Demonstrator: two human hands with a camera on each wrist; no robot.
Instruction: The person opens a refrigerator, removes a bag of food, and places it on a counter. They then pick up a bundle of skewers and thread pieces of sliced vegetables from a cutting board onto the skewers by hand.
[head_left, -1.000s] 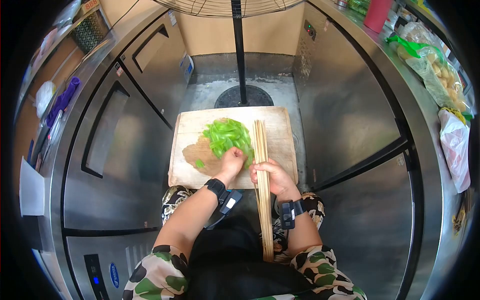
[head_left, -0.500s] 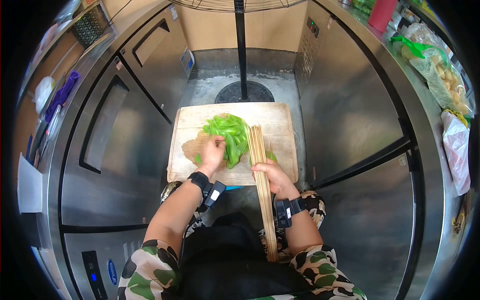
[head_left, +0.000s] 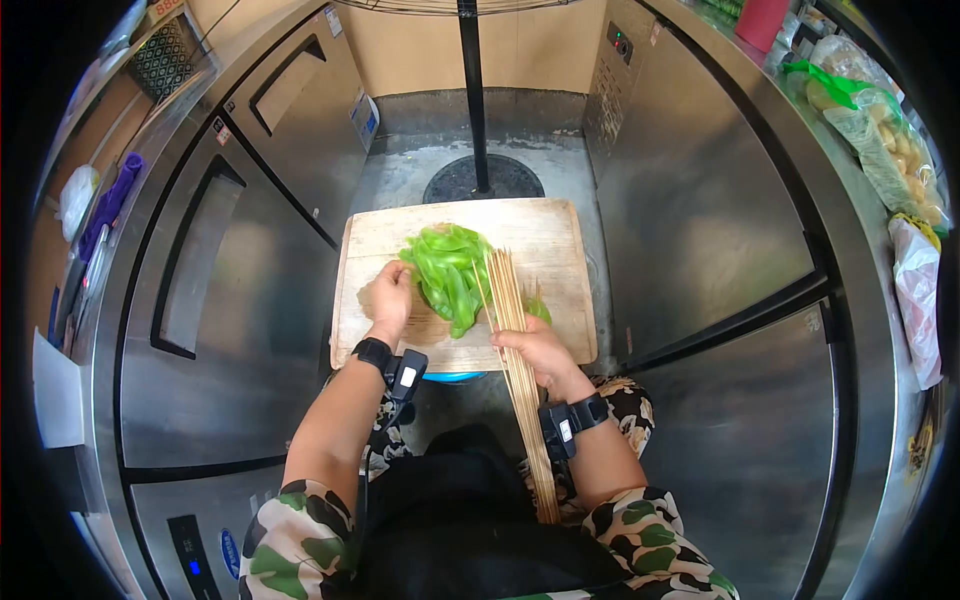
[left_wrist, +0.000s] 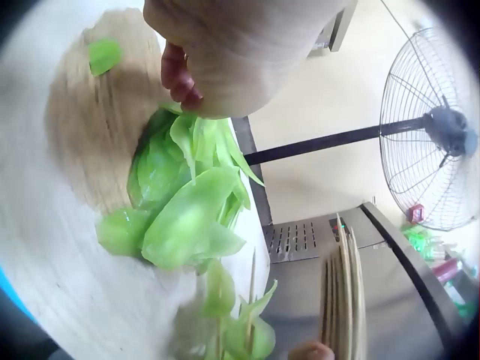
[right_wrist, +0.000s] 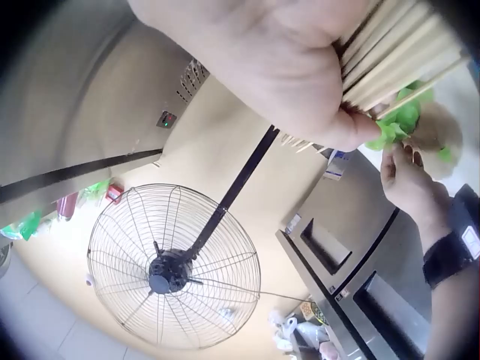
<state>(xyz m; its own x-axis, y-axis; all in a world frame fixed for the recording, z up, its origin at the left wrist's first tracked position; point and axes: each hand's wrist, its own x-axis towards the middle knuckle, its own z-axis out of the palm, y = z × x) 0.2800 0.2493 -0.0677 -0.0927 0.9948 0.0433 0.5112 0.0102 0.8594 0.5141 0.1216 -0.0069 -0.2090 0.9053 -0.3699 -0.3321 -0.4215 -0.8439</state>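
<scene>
Just beside L fingers (head_left: 398, 272): green veg (head_left: 452, 268)

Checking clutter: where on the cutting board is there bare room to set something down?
Bare on the cutting board: the far strip beyond the pepper pieces, and the far right corner beside the skewers. Crowded: the middle, between left hand and right hand.

Vegetable pieces (head_left: 450, 270) lie on the board (head_left: 552, 238), left of the skewers (head_left: 503, 290).
</scene>
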